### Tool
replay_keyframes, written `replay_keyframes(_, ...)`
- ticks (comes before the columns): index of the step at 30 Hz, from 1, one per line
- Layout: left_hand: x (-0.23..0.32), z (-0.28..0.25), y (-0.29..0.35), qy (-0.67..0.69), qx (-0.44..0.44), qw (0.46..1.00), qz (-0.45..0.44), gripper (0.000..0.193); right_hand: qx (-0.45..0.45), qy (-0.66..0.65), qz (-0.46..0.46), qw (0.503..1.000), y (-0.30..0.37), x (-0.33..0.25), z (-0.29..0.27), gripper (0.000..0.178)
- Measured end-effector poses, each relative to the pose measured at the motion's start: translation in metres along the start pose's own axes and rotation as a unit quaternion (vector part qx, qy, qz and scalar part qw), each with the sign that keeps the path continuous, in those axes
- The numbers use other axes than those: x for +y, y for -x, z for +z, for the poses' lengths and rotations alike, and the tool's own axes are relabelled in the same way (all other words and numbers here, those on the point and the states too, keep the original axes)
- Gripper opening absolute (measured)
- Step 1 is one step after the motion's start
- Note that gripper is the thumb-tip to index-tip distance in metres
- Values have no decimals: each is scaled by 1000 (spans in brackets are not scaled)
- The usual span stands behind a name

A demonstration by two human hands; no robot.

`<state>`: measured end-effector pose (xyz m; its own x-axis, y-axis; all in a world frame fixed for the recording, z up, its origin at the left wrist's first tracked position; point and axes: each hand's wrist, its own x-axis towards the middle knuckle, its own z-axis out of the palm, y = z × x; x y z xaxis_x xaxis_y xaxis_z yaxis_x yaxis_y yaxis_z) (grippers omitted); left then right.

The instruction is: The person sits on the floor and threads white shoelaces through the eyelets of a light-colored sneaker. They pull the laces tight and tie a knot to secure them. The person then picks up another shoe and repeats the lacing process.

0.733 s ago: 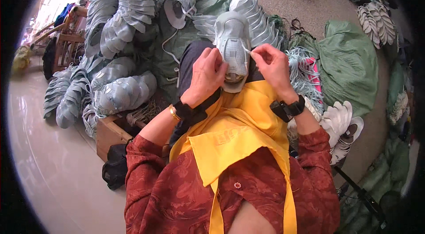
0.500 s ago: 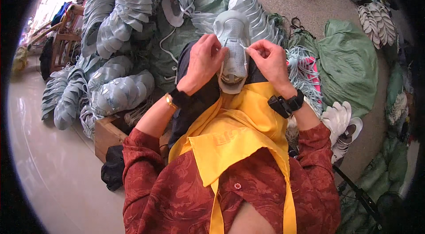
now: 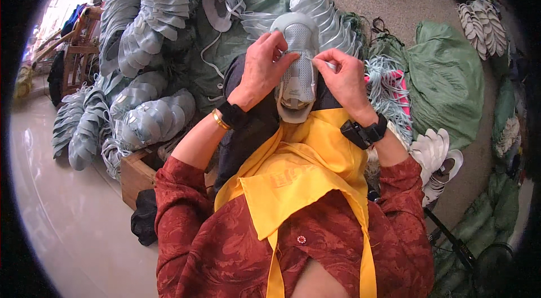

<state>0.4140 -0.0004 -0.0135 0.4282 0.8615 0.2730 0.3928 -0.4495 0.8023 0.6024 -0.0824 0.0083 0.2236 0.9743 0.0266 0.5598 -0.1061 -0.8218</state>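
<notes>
A pale grey shoe upper [image 3: 298, 75] with a perforated middle lies lengthwise over my knees, its opening toward me. My left hand [image 3: 265, 70] is at its left edge, thumb reaching over the perforated part and the fingers raised apart from it. On the other side, my right hand [image 3: 345, 78] has thumb and forefinger pinched on a white shoelace [image 3: 330, 65], of which only a short bit shows. A yellow apron [image 3: 304, 165] covers my lap below the upper.
Stacks of grey shoe uppers [image 3: 155, 22] are piled to the left, beside a wooden box [image 3: 137, 177]. More uppers [image 3: 332, 25] lie beyond my knees. Bundled pale blue laces [image 3: 389, 95], a green sack [image 3: 445, 81] and white uppers [image 3: 431, 154] are on the right.
My left hand has moved slightly up and its thumb and forefinger have spread apart. The right hand has shifted a little, and less of the white lace shows beyond its fingertips.
</notes>
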Motion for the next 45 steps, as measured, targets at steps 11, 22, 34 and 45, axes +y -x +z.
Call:
replay_keyframes(11,3,8,0,-67,11,998,-15,27,18,0,-22,1000,-11,3,7,14)
replay_keyframes(22,8,3,-3,-21,0,998,-61,29,8,62,-96,993,-23,1,11,12)
replay_keyframes(34,3,3,1,4,4,999,-49,29,-51,-8,-47,998,-35,3,17,14)
replay_keyframes(45,-5,0,4,59,-21,997,-43,16,7,64,-180,982,-27,3,15,9)
